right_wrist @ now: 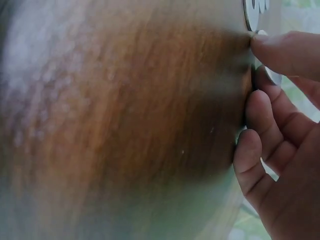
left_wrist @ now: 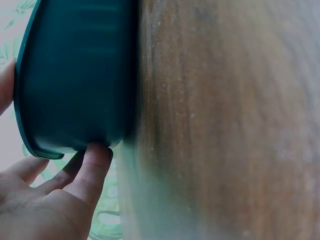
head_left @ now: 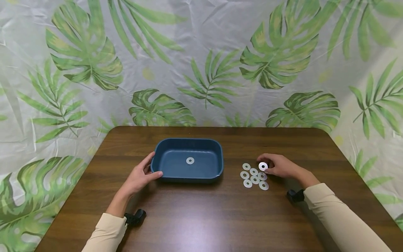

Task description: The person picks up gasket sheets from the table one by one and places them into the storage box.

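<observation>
A blue rectangular tray [head_left: 189, 179] with rounded corners stands on the table. One flat metal washer [head_left: 187, 161] lies on its floor. My left hand [head_left: 140, 177] holds the tray's left end, the thumb at the front rim and the fingers around the side; the left wrist view shows the fingertips against the tray wall [left_wrist: 75, 80]. To the right, my right hand [head_left: 279, 166] pinches a washer [head_left: 260, 164] between thumb and index finger, at the edge of a loose group of washers [head_left: 253, 177]. In the right wrist view the held washer [right_wrist: 273, 76] is partly hidden.
The brown wooden table [head_left: 201, 217] extends around the tray and washers. Behind it hangs a pale cloth [head_left: 217, 42] with green leaf prints. A black strap device [head_left: 135, 217] is on the left wrist and another black device [head_left: 296, 196] on the right wrist.
</observation>
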`<state>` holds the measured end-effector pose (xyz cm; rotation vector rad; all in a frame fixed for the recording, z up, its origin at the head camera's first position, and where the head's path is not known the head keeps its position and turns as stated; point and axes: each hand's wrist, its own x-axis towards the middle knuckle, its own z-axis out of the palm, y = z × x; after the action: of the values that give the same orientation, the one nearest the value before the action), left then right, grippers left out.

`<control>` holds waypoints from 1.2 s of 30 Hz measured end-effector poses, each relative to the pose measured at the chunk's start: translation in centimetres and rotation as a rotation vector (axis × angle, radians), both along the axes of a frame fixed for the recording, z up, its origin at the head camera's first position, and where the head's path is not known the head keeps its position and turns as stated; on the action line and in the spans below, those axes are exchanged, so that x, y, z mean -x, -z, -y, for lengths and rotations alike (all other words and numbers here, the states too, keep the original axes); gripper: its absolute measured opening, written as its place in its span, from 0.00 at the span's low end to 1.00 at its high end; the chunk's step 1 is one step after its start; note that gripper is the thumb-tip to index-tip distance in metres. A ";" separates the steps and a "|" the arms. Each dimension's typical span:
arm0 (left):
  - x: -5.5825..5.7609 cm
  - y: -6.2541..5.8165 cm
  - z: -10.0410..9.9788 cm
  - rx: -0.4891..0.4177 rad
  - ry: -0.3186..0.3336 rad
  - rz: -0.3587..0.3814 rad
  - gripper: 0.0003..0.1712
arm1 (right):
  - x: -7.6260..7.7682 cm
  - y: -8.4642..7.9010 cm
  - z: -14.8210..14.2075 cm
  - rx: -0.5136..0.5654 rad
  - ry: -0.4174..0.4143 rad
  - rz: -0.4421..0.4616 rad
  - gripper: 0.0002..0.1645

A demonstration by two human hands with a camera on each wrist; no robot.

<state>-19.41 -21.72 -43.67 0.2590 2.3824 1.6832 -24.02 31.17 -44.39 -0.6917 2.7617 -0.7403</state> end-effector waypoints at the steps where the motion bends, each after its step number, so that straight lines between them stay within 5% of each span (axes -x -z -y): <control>1: 0.0 0.0 0.0 -0.004 0.000 0.003 0.50 | 0.0 0.0 0.0 -0.001 -0.003 0.003 0.23; 36: 0.2 0.1 0.1 -0.005 0.008 0.023 0.51 | 0.7 0.4 -0.4 0.007 0.023 0.040 0.19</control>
<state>-19.58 -21.82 -43.74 0.2481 2.3585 1.6799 -24.69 31.62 -44.81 -0.6398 2.7369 -0.7604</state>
